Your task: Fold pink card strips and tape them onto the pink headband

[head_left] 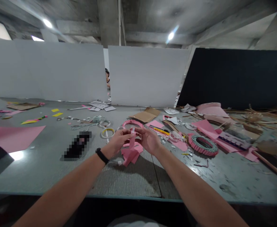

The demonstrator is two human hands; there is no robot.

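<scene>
My left hand [119,141], with a black wristband [102,156] on its wrist, and my right hand [149,140] meet above the grey table. Both pinch a folded pink paper strip [132,136] with a small white piece at its top. Loose pink paper pieces [130,154] hang or lie just below my hands. Right behind them stands a pleated pink paper ring [132,123], partly hidden by my fingers. A larger pleated pink ring with a teal patterned band [203,145] lies to the right.
Rolls of tape [108,133] lie left of my hands, near a coil of twine [86,125] and a pixelated dark object [78,145]. Cardboard, pink sheets, paper scraps and dry straw cover the table. White partitions stand behind it, with a person [107,82] in the gap.
</scene>
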